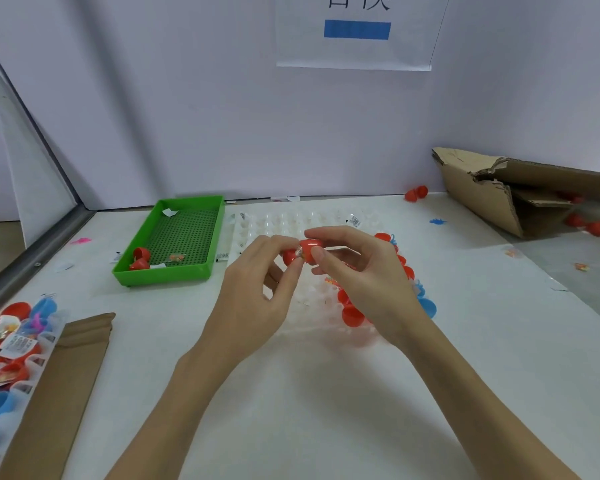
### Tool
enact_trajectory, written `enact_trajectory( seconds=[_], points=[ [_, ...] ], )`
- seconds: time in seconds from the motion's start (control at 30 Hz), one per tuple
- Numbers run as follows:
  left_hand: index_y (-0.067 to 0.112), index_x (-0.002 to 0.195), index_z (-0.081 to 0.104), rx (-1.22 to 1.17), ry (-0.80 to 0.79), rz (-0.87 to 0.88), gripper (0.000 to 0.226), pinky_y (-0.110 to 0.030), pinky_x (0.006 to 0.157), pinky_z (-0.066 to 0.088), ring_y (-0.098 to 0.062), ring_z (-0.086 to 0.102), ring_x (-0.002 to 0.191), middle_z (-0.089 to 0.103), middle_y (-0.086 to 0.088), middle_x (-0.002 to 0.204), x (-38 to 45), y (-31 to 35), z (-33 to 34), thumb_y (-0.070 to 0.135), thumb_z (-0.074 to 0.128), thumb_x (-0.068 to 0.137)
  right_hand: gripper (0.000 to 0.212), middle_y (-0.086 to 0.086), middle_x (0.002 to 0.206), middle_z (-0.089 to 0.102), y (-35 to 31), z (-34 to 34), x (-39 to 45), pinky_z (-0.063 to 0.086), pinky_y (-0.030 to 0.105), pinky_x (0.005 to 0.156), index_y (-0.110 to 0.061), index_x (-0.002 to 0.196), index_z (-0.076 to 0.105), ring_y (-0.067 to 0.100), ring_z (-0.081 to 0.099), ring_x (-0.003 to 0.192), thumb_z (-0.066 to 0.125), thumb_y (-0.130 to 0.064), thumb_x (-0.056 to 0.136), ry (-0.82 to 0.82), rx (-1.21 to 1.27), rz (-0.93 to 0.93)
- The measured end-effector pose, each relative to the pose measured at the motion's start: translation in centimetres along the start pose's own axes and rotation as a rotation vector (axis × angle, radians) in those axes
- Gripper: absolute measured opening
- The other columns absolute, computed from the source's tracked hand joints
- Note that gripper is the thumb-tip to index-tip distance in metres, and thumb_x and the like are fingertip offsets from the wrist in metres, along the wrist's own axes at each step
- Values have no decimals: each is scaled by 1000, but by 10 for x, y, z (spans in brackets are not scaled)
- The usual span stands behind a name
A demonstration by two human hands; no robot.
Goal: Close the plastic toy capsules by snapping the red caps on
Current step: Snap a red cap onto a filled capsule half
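Both hands meet above the middle of the white bench (326, 410), holding one small red plastic toy capsule (300, 253) between them. The left hand (257, 289) closes its grip on the capsule's left half, thumb and forefinger pinched around the red shell, while the right hand (357, 268) closes its grip on the red cap (309, 247) at the capsule's right end, forefinger arched over the top and thumb pressed against the near side. A bit of colourful packet shows at the seam between the two halves, so whether the cap is fully seated cannot be told. The capsule hangs in the air over a clear plastic moulded tray (291, 223) lying on the bench, just beyond and under the fingers. More red capsule pieces (352, 315) and a blue capsule half (428, 306) lie at the tray's right side, partly hidden by the right hand. To the left stands a green rectangular plastic basket (187, 202) with red capsule halves (140, 259) in its near corner. A torn brown cardboard box (499, 188) lies at the far right.
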State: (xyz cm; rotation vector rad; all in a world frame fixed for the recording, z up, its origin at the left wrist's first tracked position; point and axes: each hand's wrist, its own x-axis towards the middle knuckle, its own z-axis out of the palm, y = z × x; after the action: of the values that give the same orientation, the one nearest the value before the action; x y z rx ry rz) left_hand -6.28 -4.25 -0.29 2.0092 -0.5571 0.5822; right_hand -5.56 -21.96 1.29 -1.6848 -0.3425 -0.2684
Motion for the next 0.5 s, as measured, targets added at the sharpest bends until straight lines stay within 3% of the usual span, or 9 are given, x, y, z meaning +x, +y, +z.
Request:
enact_trajectory(
  seconds=[0.2, 0.4, 0.5],
  points=[
    [17, 106, 67, -242, 49, -171, 13, -22, 68, 57, -20, 74, 76, 71, -7, 98, 2, 5, 4, 5, 62, 103, 24, -18, 102, 76, 3, 1, 1, 56, 13, 84, -32, 114, 74, 4, 74, 93, 75, -24, 92, 20, -24, 16],
    [13, 105, 62, -485, 133, -423, 19, -24, 71, 58, -26, 77, 75, 73, -9, 98, 5, 6, -1, 3, 74, 94, 24, -13, 103, 76, 4, 4, -2, 55, 14, 82, -19, 113, 74, 7, 73, 97, 77, -13, 90, -47, -4, -62],
    [12, 104, 68, -468, 149, -428, 21, -21, 70, 57, -23, 76, 73, 76, -8, 94, 6, 5, -1, -2, 76, 90, 24, -11, 100, 75, 6, 7, -2, 56, 16, 81, -17, 113, 73, 8, 72, 96, 76, -9, 90, -63, -39, -82]
  ],
)
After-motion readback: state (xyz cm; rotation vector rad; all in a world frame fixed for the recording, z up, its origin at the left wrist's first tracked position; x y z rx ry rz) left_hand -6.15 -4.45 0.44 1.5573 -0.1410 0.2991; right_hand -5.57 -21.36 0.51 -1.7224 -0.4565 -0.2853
